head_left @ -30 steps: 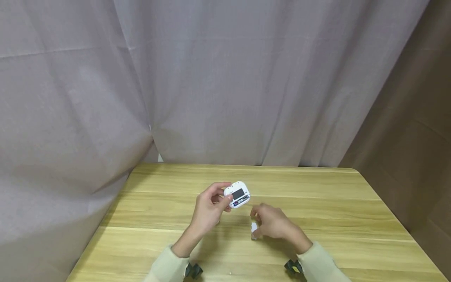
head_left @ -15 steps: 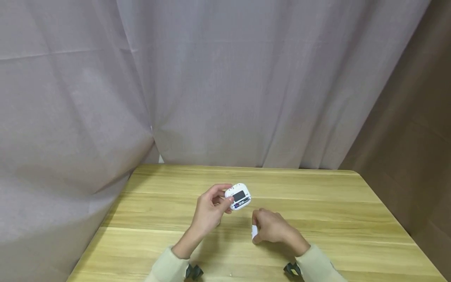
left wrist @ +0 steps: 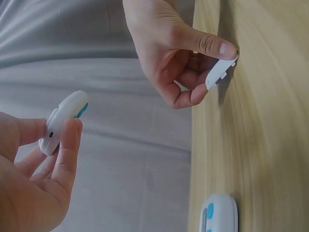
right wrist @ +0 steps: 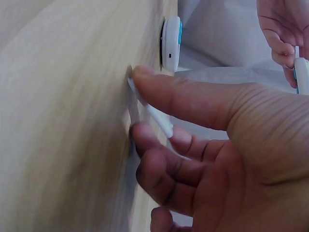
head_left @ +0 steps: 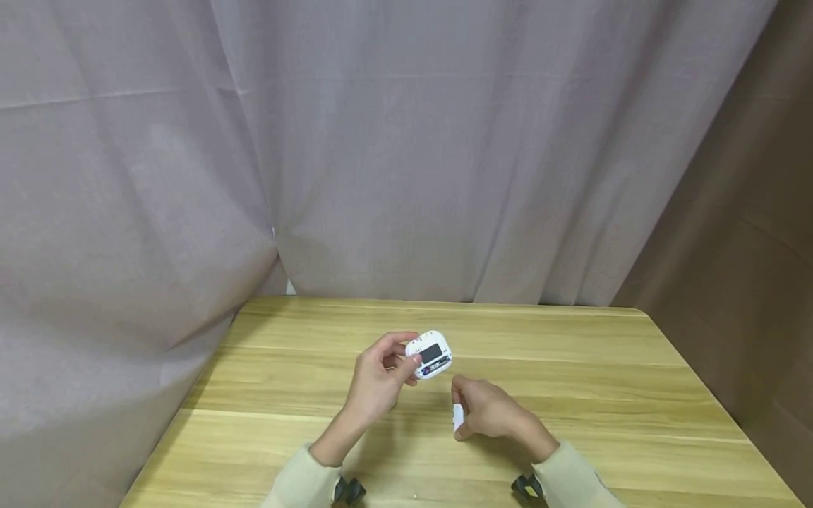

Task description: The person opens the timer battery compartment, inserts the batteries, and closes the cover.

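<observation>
In the head view, my left hand [head_left: 375,381] holds a small white rounded-square device [head_left: 418,344], perhaps a kitchen timer, above the table. Its back faces up, showing a dark rectangle and an uncovered slot with a battery [head_left: 435,365] in it. Blue buttons [left wrist: 82,110] show on its other side in the left wrist view. To the right and lower, my right hand [head_left: 492,409] pinches a small white battery cover [head_left: 458,416] between thumb and fingers, at or just over the tabletop. Small tabs [left wrist: 223,75] stick out from the cover's edge.
A second white device [left wrist: 219,212] with blue buttons rests on the wooden table [head_left: 571,367]; my left hand mostly hides it in the head view. Grey curtains [head_left: 406,155] hang behind and beside the table.
The right hand has tightened from reaching at the cover to pinching it, with the cover slightly turned. My left hand and the device have barely moved.
</observation>
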### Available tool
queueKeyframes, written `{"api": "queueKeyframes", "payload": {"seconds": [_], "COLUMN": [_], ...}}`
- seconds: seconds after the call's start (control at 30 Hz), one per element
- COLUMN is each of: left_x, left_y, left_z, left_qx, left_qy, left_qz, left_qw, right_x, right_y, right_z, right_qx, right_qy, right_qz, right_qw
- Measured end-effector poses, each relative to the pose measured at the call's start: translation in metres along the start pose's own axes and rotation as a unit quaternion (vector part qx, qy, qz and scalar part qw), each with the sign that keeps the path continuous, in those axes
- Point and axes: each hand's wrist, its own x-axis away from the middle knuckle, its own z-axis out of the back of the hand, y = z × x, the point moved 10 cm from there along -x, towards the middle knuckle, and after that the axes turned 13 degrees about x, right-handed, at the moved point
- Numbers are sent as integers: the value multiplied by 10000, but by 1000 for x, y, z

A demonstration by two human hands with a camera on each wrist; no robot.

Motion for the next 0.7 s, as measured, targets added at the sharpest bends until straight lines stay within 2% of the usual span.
{"api": "queueKeyframes", "payload": {"seconds": [0.13,0.4,0.57,0.7], "left_x": [-1,0,0,0], "left_y": [1,1,2,2], "left_z": [0,0,1,2], "left_qx": [-6,16,37,23], "left_qy": [18,8,29,38], "left_qz": [-12,-26,-22,-29], "left_qw": [10000,10000,10000,10000], "right_x": [0,1,-1,-2], "right_y": [-5,-9,-10,-11], "right_z": [-1,-1,2,12], "right_qx": [-496,-1139,-2031,-2602], "right_qy": [-80,-181,-203,-65], "right_qz": [229,532,708,765], "right_qw": [9985,9919,9764,9625]}}
